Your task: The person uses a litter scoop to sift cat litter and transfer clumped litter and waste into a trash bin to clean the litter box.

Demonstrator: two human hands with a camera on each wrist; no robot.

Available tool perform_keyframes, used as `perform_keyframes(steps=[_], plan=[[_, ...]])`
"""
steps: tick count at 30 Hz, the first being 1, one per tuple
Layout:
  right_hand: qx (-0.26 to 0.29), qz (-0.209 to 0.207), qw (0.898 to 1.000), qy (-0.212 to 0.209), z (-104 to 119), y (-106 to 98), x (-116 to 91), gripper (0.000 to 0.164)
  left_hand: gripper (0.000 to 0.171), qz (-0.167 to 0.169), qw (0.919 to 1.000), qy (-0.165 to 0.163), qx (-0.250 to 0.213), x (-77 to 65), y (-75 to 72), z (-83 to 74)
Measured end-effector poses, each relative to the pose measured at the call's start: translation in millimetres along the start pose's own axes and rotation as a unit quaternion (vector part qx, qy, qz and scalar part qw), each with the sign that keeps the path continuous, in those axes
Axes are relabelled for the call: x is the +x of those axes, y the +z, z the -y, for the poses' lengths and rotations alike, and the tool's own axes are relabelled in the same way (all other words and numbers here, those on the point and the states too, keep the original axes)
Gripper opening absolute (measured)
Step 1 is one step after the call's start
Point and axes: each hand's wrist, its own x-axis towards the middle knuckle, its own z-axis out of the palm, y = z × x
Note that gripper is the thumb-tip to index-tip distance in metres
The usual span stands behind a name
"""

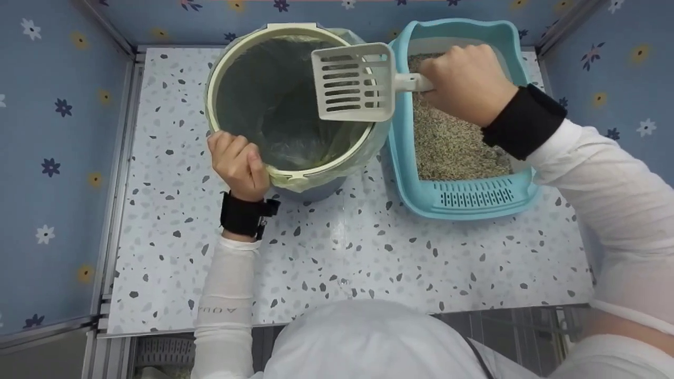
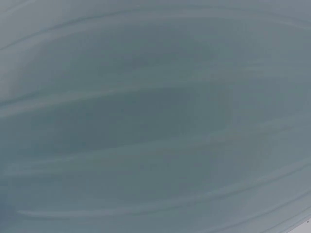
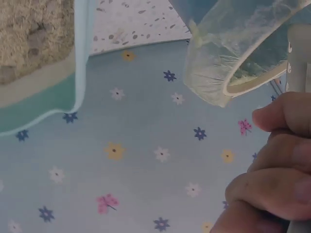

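In the head view, my right hand [image 1: 466, 79] grips the handle of a white slotted litter scoop [image 1: 360, 83]. The scoop's head hangs over the right rim of a trash bin [image 1: 316, 192] lined with a clear plastic bag [image 1: 295, 152]. My left hand [image 1: 239, 163] grips the bin's pale yellow rim [image 1: 213, 100] at its front left. Curled fingers of the right hand [image 3: 277, 170] show around the handle in the right wrist view. The left wrist view holds only the bin's blurred, ribbed grey-blue side [image 2: 155, 121]; the left hand is hidden there.
A turquoise litter box [image 1: 463, 213] with grainy litter [image 1: 453, 142] stands right of the bin, beneath my right forearm. Both stand on a white speckled table [image 1: 337, 263]. Blue flowered panels [image 1: 52, 158] enclose the left, right and back.
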Motion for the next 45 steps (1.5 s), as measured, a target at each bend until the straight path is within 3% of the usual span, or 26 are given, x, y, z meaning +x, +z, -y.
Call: perform_keyframes(steps=[4, 11, 23, 30, 34, 36, 40, 45], plan=[[0.035, 0.018, 0.998, 0.056, -25.6, 10.0, -16.5, 0.021, 0.049, -0.001, 1.0, 0.0, 0.0, 0.0, -0.3, -0.7], [0.037, 0.022, 0.988, 0.147, -69.1, 26.2, -45.4, 0.026, 0.051, 0.006, 1.0, -0.003, -0.002, 2.3, 0.2, -2.3], [0.026, 0.154, 0.965, 0.209, -136.6, 62.8, -83.8, 0.024, 0.048, 0.002, 1.0, 0.002, -0.002, 0.0, 0.9, 4.4], [-0.048, 0.204, 0.956, 0.207, -165.3, 85.8, -107.1, 0.022, 0.049, -0.003, 1.0, 0.002, 0.002, -10.9, 0.8, 19.4], [-0.136, 0.233, 0.944, 0.188, -171.0, 95.3, -115.0, 0.021, 0.047, -0.001, 1.0, 0.0, 0.0, -5.0, -0.4, 11.1], [-0.175, 0.243, 0.938, 0.172, -171.5, 99.1, -115.2, 0.029, 0.046, 0.001, 1.0, -0.002, -0.001, -1.1, -1.6, 6.6], [-0.211, 0.238, 0.937, 0.145, -168.0, 103.9, -109.4, 0.049, 0.046, 0.003, 1.0, -0.004, -0.003, 4.8, -3.5, 1.0], [-0.237, 0.258, 0.929, 0.119, -155.6, 103.7, -97.9, 0.055, 0.052, 0.002, 1.0, -0.005, -0.002, 4.9, -4.2, 0.8]])
